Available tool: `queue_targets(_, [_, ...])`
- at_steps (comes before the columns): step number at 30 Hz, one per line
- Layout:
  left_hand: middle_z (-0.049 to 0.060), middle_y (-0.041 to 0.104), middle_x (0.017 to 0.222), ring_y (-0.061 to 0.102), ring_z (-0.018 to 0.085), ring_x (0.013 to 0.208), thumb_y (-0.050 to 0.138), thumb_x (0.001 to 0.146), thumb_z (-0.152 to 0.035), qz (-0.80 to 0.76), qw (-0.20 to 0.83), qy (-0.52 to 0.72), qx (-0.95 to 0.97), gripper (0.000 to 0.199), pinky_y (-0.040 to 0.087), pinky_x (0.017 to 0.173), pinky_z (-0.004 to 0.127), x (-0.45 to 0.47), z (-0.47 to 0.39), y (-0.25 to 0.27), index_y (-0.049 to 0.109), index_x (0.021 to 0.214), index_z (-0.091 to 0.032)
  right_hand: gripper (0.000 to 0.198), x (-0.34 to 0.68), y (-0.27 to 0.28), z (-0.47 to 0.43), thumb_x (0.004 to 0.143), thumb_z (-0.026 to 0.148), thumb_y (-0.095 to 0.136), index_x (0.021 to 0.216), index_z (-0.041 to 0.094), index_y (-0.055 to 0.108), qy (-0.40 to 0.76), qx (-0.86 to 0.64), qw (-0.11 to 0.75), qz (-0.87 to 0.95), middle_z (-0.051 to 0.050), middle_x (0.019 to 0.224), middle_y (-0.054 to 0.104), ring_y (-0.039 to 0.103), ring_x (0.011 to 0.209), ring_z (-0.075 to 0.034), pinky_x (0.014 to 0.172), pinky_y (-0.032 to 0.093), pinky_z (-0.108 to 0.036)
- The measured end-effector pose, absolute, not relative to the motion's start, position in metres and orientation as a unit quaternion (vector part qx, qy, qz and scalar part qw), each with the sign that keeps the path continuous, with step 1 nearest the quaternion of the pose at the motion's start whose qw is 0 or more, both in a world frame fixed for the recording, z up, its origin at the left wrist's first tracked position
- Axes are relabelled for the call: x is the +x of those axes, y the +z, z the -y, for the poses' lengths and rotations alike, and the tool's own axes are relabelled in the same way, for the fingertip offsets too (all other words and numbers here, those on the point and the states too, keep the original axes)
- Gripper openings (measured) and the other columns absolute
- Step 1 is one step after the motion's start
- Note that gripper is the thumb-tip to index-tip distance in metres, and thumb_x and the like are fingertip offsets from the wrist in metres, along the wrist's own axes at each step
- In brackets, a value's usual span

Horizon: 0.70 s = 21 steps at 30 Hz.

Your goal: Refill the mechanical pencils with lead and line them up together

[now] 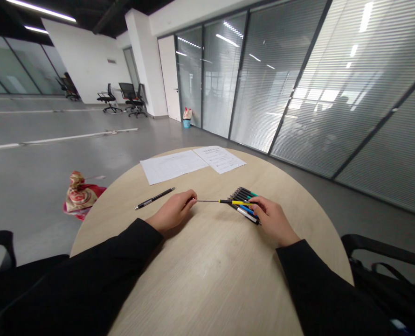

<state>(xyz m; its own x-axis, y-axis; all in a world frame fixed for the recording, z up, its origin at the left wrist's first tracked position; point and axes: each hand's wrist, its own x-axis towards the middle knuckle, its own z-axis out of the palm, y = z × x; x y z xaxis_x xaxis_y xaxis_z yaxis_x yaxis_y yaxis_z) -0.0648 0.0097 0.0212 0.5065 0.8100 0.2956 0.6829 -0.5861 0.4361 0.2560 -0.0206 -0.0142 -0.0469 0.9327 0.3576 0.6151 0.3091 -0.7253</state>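
Observation:
My right hand is closed round the rear end of a slim yellow-and-black pen-like barrel, which lies level above the table. A thin dark rod runs from the barrel's black front to the fingertips of my left hand, which pinch its far end. Whether the rod is a pen refill or a shaft, I cannot tell. Right by the barrel, partly covered by it and by my right hand, several pens with black, green, blue and white parts lie side by side. A single black pen rests beyond my left forearm.
Two printed paper sheets lie at the far side of the round wooden table. A red-and-gold bag is on the floor to the left. Black chair armrests flank the table. Glass partitions with blinds stand behind.

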Motion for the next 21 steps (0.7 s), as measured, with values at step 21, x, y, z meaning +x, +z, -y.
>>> queue_targets(21, [0.005, 0.063, 0.078, 0.055, 0.02, 0.07, 0.041, 0.096, -0.034, -0.482, 0.12, 0.258, 0.828, 0.023, 0.04, 0.068, 0.031, -0.08, -0.024, 0.014, 0.058, 0.089, -0.019, 0.019, 0.215, -0.022, 0.041, 0.093, 0.016, 0.052, 0.101, 0.016, 0.069, 0.061, -0.517, 0.288, 0.804, -0.01, 0.099, 0.069, 0.061, 0.095, -0.023, 0.089, 0.047, -0.036])
